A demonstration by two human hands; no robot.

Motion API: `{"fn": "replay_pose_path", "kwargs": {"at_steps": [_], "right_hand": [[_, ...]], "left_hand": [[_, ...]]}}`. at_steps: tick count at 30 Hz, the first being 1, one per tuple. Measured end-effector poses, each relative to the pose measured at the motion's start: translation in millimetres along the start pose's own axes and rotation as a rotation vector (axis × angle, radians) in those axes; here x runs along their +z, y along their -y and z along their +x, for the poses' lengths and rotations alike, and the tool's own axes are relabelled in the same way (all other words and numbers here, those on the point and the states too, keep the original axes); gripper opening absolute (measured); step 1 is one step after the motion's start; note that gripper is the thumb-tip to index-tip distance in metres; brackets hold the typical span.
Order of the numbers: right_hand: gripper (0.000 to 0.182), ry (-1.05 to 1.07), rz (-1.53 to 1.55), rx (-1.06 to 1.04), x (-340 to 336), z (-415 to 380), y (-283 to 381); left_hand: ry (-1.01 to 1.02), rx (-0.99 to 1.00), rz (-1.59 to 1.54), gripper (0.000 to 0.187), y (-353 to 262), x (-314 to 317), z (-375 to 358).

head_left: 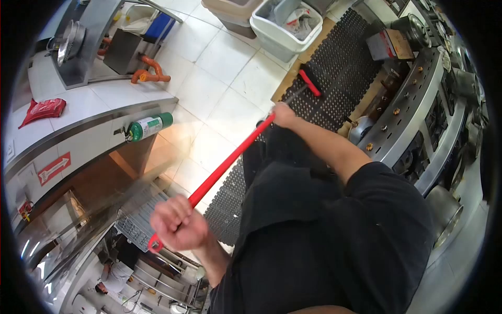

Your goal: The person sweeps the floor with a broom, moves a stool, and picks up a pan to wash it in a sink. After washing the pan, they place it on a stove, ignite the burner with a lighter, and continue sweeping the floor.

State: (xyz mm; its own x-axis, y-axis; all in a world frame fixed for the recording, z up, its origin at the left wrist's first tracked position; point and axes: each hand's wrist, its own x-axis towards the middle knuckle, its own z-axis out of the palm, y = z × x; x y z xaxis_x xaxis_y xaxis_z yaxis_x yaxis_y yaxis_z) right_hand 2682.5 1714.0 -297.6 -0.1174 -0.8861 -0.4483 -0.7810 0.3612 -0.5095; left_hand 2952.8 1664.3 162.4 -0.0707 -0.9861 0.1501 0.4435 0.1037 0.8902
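Observation:
A long red-handled floor tool [232,158] runs diagonally across the view. My left hand [180,222] is closed around the upper part of its handle, near the end with the hanging loop. Farther down, my right hand [284,114] grips the handle where the red part ends. Beyond it a thin greyish shaft leads to a small red and black head [309,82], low over the black perforated mat [334,63]. Whether the head is a brush or a squeegee cannot be made out, nor whether it touches the mat.
On the right runs a steel stove [402,112] with knobs and pots; a cardboard box [400,44] stands at its far end. White bins [286,44] are ahead. A tiled counter [83,112] with a green fire extinguisher [149,127] lies left. Another person [115,276] is at lower left.

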Motion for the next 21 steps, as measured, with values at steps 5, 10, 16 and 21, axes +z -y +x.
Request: {"fn": "replay_pose_path", "kwargs": {"at_steps": [5, 10, 16, 21], "right_hand": [[0.015, -0.052, 0.120, -0.207, 35.5, 24.9, 125.3], [0.020, 0.070, 0.145, -0.271, -6.3, 22.1, 193.3], [0.061, -0.031, 0.212, -0.258, -50.5, -12.2, 155.1], [0.055, 0.103, 0.428, 0.258, -67.9, 39.6, -18.0]], "left_hand": [[-0.074, 0.148, 0.150, 0.038, -73.2, -16.4, -5.2], [0.029, 0.287, 0.122, 0.040, -122.8, -13.6, -14.1], [0.068, 0.344, 0.024, 0.041, -149.4, -5.3, -5.8], [-0.051, 0.339, 0.020, 0.040, -123.8, 9.1, 28.3]]}}
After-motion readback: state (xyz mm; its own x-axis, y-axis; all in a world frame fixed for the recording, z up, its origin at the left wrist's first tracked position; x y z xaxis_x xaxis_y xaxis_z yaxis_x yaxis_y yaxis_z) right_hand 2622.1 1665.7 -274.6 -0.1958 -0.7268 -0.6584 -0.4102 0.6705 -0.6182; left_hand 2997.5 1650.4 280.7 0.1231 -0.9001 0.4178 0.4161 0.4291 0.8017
